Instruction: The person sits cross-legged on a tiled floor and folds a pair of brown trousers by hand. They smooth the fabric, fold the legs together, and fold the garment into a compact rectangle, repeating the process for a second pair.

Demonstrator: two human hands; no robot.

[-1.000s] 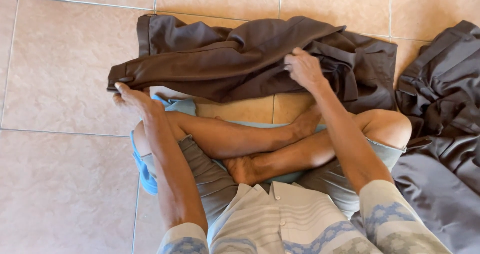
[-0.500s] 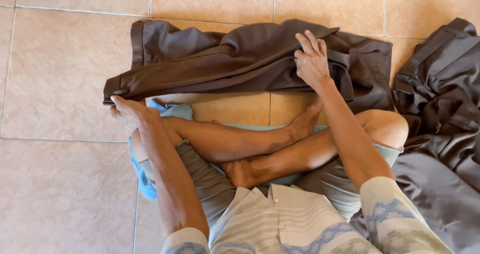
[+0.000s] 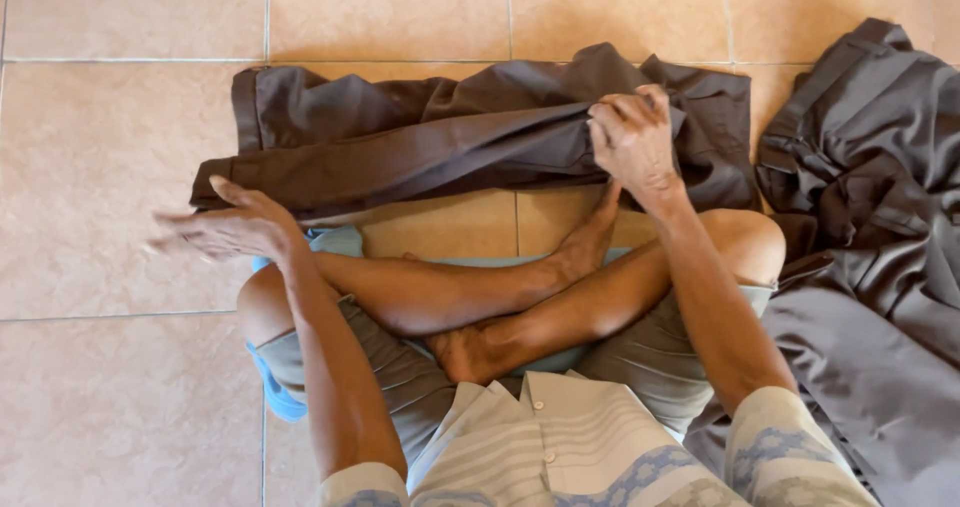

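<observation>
A pair of dark brown trousers (image 3: 420, 137) lies stretched across the tiled floor in front of my crossed legs. My right hand (image 3: 632, 139) grips a fold of the trousers near their right end, fingers closed on the cloth. My left hand (image 3: 235, 225) hovers flat with fingers spread just below the trousers' left end, holding nothing; it is slightly blurred. I sit cross-legged on a light blue mat (image 3: 275, 392).
A heap of dark grey-brown garments (image 3: 870, 227) lies on the floor to my right, reaching down beside my right knee. Beige floor tiles (image 3: 110, 147) surround everything, with grout lines running across.
My left hand let go of the trousers' left end and moved out to the left, fingers spread. My right hand stayed on the fold near the right end. The trousers lie straighter.
</observation>
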